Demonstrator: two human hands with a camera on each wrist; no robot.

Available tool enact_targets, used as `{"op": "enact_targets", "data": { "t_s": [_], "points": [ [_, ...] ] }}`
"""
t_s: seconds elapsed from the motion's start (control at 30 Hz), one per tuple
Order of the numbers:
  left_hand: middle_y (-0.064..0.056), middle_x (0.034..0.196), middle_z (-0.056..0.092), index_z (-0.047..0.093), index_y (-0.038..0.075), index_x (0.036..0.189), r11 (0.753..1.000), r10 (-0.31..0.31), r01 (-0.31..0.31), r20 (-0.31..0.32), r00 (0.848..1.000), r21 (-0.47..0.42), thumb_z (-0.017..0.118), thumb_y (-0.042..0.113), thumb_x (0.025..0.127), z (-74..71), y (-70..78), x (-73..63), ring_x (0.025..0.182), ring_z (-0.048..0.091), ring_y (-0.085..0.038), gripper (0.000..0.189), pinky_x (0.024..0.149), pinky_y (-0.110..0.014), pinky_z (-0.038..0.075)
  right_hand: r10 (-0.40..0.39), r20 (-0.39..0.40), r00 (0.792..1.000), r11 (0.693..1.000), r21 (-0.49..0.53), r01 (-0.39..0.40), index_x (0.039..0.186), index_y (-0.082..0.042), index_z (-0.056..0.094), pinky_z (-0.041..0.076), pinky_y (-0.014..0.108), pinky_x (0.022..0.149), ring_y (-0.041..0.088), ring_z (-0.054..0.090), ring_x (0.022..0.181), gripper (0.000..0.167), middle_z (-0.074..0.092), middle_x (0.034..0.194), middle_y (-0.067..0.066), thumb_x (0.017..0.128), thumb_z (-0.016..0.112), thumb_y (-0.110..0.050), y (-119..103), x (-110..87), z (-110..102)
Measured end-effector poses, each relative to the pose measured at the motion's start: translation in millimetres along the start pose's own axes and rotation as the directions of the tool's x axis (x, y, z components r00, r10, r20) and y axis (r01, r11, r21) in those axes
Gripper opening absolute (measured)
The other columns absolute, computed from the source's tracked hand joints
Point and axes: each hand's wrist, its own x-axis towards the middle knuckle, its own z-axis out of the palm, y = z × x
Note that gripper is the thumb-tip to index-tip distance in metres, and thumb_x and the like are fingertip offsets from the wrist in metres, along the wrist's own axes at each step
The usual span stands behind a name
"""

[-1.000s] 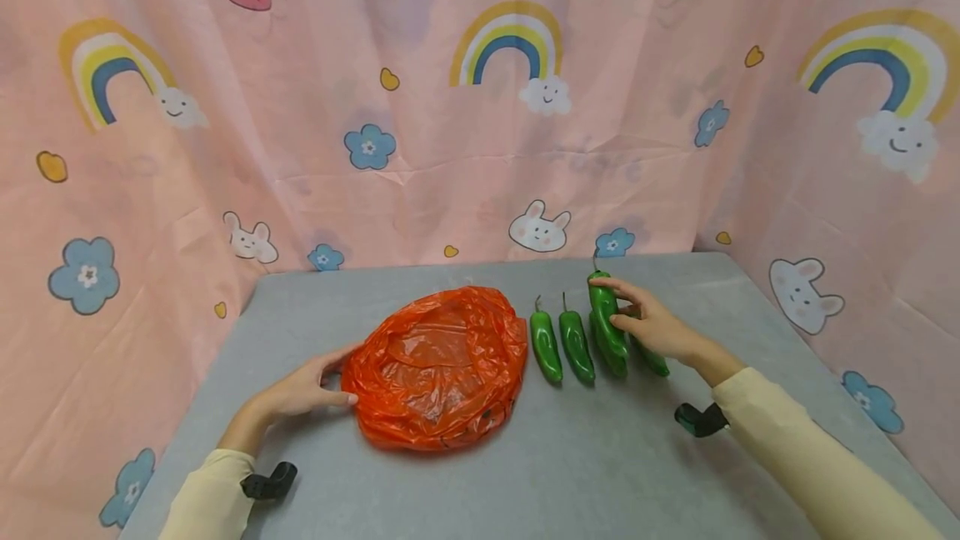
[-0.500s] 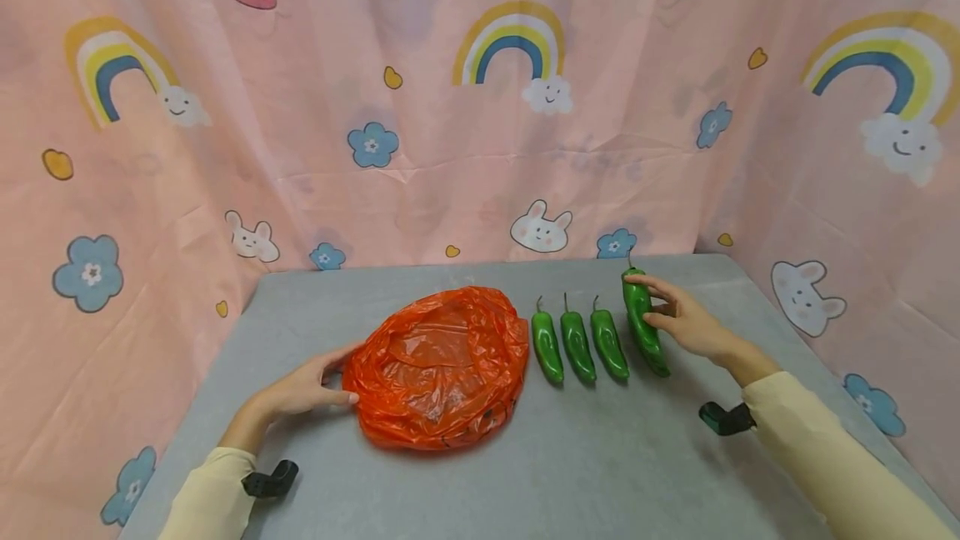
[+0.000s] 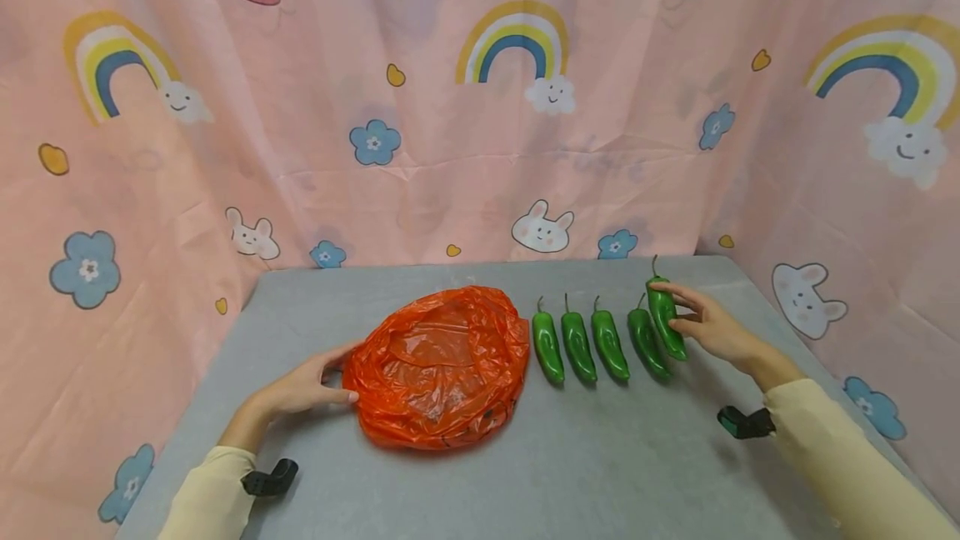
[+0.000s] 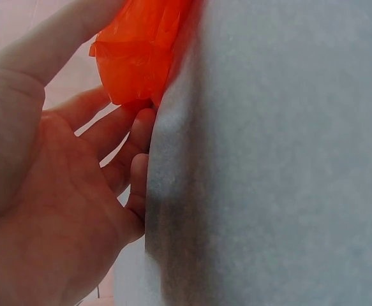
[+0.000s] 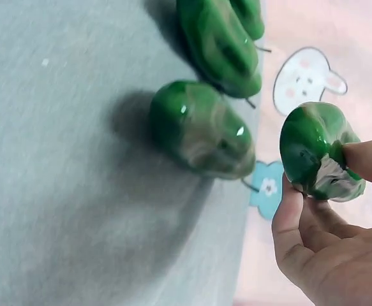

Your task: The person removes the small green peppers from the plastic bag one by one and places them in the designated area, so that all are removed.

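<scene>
Pinched between the thumb and fingers of my right hand is a glossy green chili pepper, raised with its stem pointing away. Several similar chili peppers lie in a row to its left, and the held one is just right of the row's last pepper. In the right wrist view, the held pepper shows end-on, apart from the nearest lying pepper. A crumpled orange plastic bag lies left of the row. My left hand holds its left edge, thumb in front and fingers behind; the bag hides some fingertips.
Everything rests on a grey table. A pink patterned curtain hangs behind it and along both sides. A black wrist camera sits by the left sleeve, and another black camera by the right.
My right hand has moved right with the held pepper, passing over the row's right-hand peppers to stand beside the last one. My left hand and the bag have stayed still.
</scene>
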Motion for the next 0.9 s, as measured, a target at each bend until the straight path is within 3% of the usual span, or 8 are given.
{"op": "enact_targets", "data": {
  "t_s": [0.27,0.43,0.6,0.9],
  "points": [
    [-0.023,0.159,0.039,0.031,0.005,0.159,1.0,0.002,-0.002,0.006,1.0,-0.003,0.076,0.033,0.087,-0.7,0.1,-0.5,0.145,0.035,-0.048,0.089,0.115,-0.068,0.034,0.084,-0.012,0.996,0.996,0.007,-0.084,0.158,-0.001,0.025,0.041,0.072,0.105,0.066,0.029,0.139,0.058,0.014,0.162,0.038,0.103,0.044,0.001,22.2,-6.7,-7.4],
    [-0.023,0.159,0.039,0.031,0.006,0.159,1.0,-0.007,0.007,0.008,1.0,-0.003,0.076,0.034,0.087,-1.1,0.6,-0.4,0.145,0.035,-0.048,0.089,0.115,-0.068,0.034,0.14,-0.012,0.99,0.99,-0.026,-0.141,0.156,0.001,0.027,0.042,0.071,0.105,0.066,0.027,0.139,0.059,0.016,0.159,0.041,0.1,0.046,0.002,36.6,-8.8,-6.3],
    [-0.023,0.159,0.039,0.03,0.005,0.159,1.0,-0.001,0.001,0.011,1.0,-0.002,0.076,0.034,0.087,-1.6,0.8,-0.4,0.145,0.035,-0.048,0.089,0.115,-0.068,0.033,0.136,-0.018,0.991,0.99,-0.041,-0.136,0.154,0.004,0.03,0.042,0.07,0.106,0.066,0.029,0.138,0.059,0.022,0.156,0.043,0.098,0.046,0.006,44.6,-8.1,-2.0],
    [-0.024,0.158,0.04,0.031,0.005,0.158,1.0,0.004,-0.004,0.009,1.0,0.003,0.076,0.033,0.087,-1.3,1.4,-0.2,0.145,0.036,-0.049,0.089,0.114,-0.068,0.034,0.154,-0.017,0.988,0.984,-0.084,-0.155,0.151,0.005,0.035,0.051,0.056,0.099,0.063,0.037,0.135,0.057,0.032,0.151,0.043,0.096,0.049,0.008,50.4,-6.1,2.9]
  ]
}}
